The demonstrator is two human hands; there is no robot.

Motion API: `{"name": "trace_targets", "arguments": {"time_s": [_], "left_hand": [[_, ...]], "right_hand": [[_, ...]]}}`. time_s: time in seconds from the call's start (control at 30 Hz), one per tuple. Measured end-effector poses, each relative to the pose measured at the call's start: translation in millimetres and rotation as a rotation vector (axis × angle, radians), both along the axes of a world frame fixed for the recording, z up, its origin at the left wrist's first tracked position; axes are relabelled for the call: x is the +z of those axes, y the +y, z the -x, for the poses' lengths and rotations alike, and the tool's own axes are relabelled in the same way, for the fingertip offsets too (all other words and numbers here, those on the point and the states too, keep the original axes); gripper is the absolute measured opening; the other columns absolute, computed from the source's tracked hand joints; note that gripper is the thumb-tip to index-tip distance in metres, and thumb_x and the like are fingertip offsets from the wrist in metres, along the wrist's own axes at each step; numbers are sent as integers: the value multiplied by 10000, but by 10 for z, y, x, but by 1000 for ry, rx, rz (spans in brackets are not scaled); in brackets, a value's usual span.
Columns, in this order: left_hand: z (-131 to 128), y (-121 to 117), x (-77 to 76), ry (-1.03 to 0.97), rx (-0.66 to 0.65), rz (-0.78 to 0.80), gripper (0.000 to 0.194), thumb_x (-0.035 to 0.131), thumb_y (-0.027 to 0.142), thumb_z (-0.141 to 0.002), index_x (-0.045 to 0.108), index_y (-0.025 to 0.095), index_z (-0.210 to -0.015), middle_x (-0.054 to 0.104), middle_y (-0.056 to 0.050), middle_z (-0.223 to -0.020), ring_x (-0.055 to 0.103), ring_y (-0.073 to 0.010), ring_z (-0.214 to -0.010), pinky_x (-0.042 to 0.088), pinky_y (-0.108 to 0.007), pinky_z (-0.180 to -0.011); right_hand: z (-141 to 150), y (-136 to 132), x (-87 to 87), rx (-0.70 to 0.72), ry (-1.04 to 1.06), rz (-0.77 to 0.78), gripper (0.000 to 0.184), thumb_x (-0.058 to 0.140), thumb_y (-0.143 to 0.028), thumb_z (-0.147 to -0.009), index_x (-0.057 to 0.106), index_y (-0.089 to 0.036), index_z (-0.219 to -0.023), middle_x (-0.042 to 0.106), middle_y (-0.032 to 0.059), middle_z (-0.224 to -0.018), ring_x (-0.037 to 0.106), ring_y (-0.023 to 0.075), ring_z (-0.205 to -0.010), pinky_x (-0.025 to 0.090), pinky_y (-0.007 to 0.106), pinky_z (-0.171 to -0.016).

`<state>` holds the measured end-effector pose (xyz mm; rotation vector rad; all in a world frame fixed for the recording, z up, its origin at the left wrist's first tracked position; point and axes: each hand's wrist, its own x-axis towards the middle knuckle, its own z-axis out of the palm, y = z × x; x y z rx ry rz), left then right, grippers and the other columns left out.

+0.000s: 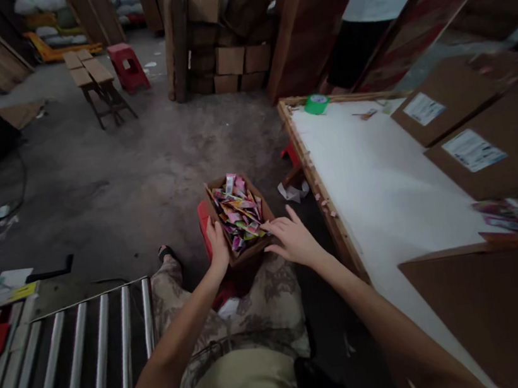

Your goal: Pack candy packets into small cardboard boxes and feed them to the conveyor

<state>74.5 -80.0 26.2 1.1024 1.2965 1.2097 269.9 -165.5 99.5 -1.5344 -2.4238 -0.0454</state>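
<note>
Box (pixel 240 217) full of bright packets (pixel 238 212), low on red stool (pixel 205 226), left of tabletop (pixel 382 184). Left hand (pixel 218 245) gripping near wall; right hand (pixel 293 238) flat, unclenched, on right rim. Not lifted yet.

One open carton (pixel 248 254) of many sachets (pixel 238 212), two labelled boxes (pixel 492 150) on one worktop (pixel 372 185), one green tape roll (pixel 316 104), two hands.

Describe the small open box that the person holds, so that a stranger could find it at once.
Start from the big white-topped table on the right; off its left edge, above the person's knees, sits the small cardboard box. The left hand grips its near side and the right hand touches its rim. Unlike the closed labelled cartons on the table, it is open and full of colourful sachets.
</note>
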Motion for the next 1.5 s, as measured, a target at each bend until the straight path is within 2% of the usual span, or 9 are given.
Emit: {"name": "trace_targets", "arguments": {"time_s": [0.13,0.27,0.43,0.63,0.8,0.97,1.27,1.4,1.5], "left_hand": [[-8,-86,57,78,40,-107,650,297,586,-958,306,219,-1493,274,-91,-1596,227,-187,-1489,158,-362,-1239],[37,-24,69,178,2,-242,695,300,596,-946,296,177,-1500,286,-132,-1579,229,-223,-1484,152,-404,-1239],[114,126,29,238,-34,-381,639,344,554,-959,313,200,-1490,311,-134,-1561,258,-238,-1469,170,-440,-1230],[185,958,334,359,65,-531,605,434,515,-940,402,167,-1433,375,-176,-1517,306,-263,-1442,213,-461,-1210],[242,1573,580,526,-351,-519,441,477,474,-915,653,191,-1204,671,-124,-1205,593,-254,-1160,409,-400,-1069],[235,1509,652,762,-704,-528,371,487,500,-902,771,261,-901,748,-48,-958,660,-204,-932,465,-279,-896],[3,1458,605,1032,-719,-502,413,490,554,-893,772,263,-812,743,-59,-876,671,-221,-888,459,-283,-822],[-61,1487,530,1011,-722,-550,250,573,465,-856,734,274,-862,721,-41,-959,644,-223,-941,472,-299,-866],[-90,1462,530,965,-675,-517,204,549,389,-873,714,273,-903,705,-44,-1019,620,-230,-1011,469,-324,-922]], "right_hand": [[316,-240,-46,-292,40,-92,875,569,-647,-862,359,-56,-1473,611,185,-1110,483,341,-1185,270,587,-1127],[659,-210,-24,-520,55,-143,861,591,-653,-841,415,-85,-1463,538,219,-1222,409,408,-1261,284,609,-1103],[908,186,-73,-410,93,-47,694,542,-505,-922,333,-237,-1527,183,162,-1605,164,401,-1459,263,571,-1134],[1027,720,-370,-442,99,112,625,548,-514,-925,365,-350,-1500,114,108,-1634,96,410,-1481,203,572,-1146],[1123,843,-638,-438,44,216,605,523,-546,-934,369,-369,-1492,177,153,-1614,249,366,-1448,173,566,-1139],[1177,875,-780,-469,-31,237,653,556,-549,-906,380,-326,-1495,246,186,-1586,256,409,-1435,143,607,-1124],[1088,785,-768,-406,115,203,545,555,-359,-897,506,-218,-1421,349,199,-1532,322,373,-1415,216,589,-1139],[969,809,-743,-358,567,-104,323,509,-387,-911,658,-160,-1088,407,186,-1460,410,315,-1351,367,498,-1104],[925,976,-694,-394,675,-306,479,510,-444,-919,527,-122,-1274,290,224,-1523,357,335,-1384,392,518,-1086]]}}
